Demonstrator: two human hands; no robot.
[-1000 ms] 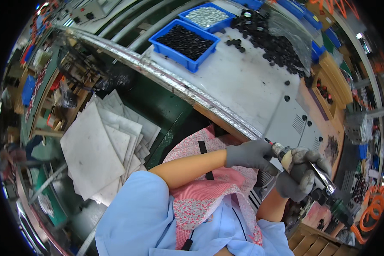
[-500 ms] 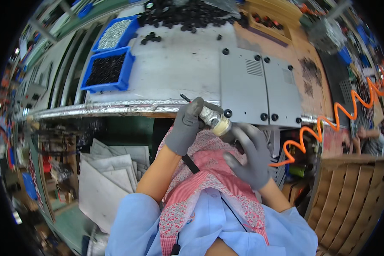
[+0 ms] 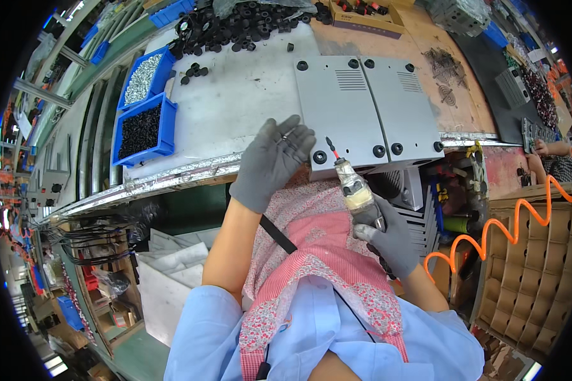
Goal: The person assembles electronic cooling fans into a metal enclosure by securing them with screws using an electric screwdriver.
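Observation:
My right hand (image 3: 391,235) is wrapped round the body of a pneumatic screwdriver (image 3: 357,193), bound with pale tape. Its dark bit with a red collar points up and away, close to the near edge of a grey metal panel (image 3: 337,101). Palm up, my left hand (image 3: 270,159) is spread and slightly cupped left of that panel. A tiny shiny spot shows at its fingers; I cannot make out what it is. Black round feet sit at the corners of this panel and of a second grey panel (image 3: 403,105) beside it. Both hands wear grey gloves.
Left on the bench stand a blue bin of black small parts (image 3: 170,127) and a blue bin of silvery parts (image 3: 124,82). Loose black feet (image 3: 235,28) lie at the back. An orange coiled hose (image 3: 517,222) hangs at right, above a cardboard divider (image 3: 527,292).
My left hand has let go of the screwdriver and opened, palm up. My right hand has taken the tool by its body and turned its bit upward. The view has shifted.

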